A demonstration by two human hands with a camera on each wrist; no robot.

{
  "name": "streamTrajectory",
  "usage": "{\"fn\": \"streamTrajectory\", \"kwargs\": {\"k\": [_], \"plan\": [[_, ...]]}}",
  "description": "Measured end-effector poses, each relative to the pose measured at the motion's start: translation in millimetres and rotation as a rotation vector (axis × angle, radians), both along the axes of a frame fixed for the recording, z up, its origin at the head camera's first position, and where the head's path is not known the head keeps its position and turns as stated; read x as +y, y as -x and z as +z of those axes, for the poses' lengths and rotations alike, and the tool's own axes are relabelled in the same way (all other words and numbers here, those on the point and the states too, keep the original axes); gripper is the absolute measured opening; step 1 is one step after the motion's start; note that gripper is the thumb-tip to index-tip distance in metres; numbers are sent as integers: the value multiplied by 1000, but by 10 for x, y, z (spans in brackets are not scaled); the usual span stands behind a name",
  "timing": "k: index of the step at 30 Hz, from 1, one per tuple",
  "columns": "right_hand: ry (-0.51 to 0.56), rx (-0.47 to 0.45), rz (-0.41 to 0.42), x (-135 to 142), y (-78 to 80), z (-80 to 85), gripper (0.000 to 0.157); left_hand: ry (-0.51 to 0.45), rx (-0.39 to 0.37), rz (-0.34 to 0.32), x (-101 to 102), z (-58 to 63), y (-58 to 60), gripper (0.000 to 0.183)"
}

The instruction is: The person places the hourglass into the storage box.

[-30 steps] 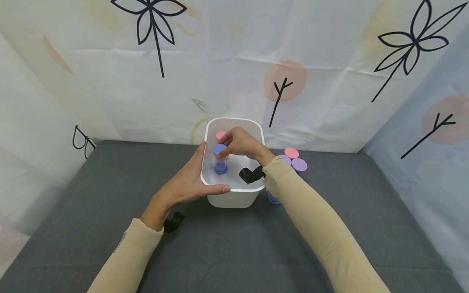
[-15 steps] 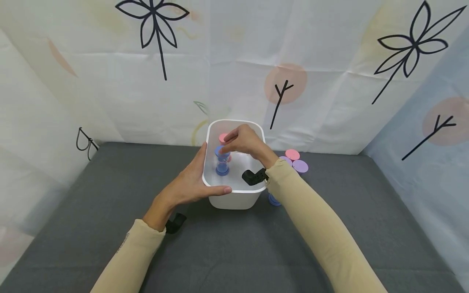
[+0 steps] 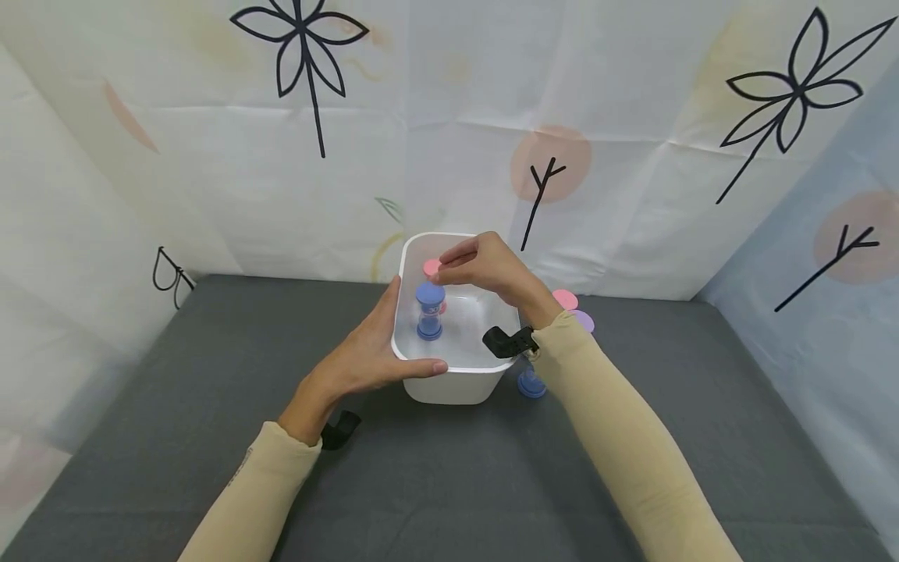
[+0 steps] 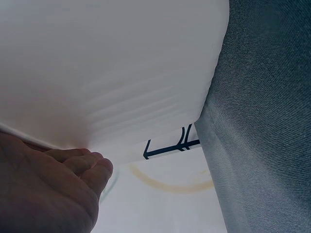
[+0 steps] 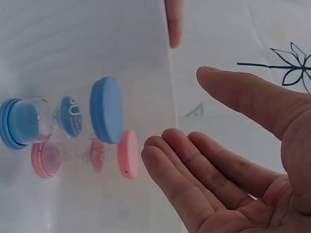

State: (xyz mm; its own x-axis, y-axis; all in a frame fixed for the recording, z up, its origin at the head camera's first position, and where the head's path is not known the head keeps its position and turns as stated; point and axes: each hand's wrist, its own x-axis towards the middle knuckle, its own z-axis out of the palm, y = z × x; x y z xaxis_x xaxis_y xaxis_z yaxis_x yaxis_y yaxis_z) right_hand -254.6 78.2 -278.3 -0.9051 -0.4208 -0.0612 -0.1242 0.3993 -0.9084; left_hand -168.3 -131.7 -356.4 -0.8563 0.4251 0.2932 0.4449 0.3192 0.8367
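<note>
In the head view, a white plastic bin [image 3: 456, 386] stands on the table. Inside it, a blue sand timer [image 3: 430, 308] stands upright near the left wall. Just behind stands a pink sand timer [image 3: 431, 268], partly covered by the blue one in the right wrist view. My left hand [image 3: 361, 343] rests on the bin's near left corner, thumb along the front rim and straight fingers along the outer left side. Above the bin is my right hand [image 3: 492, 265]; in the right wrist view its thumb and fingers are spread apart, holding nothing, beside the timers' caps.
To the bin's right, partly behind my right forearm, are another blue sand timer [image 3: 531, 383], a pink cap [image 3: 565, 299] and a purple cap [image 3: 583, 319]. A printed cloth [image 3: 456, 179] rises behind the grey-covered table [image 3: 211, 375].
My right hand has let go of the blue sand timer, which now stands in the bin, and has moved up and right. My left hand stays on the bin.
</note>
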Motion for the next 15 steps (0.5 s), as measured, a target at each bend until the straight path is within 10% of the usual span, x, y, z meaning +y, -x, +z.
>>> {"fn": "streamTrajectory", "kwargs": {"k": [15], "plan": [[174,126,17,566,-328,113,45,-17,5,-10,0,-2,3,122]]}}
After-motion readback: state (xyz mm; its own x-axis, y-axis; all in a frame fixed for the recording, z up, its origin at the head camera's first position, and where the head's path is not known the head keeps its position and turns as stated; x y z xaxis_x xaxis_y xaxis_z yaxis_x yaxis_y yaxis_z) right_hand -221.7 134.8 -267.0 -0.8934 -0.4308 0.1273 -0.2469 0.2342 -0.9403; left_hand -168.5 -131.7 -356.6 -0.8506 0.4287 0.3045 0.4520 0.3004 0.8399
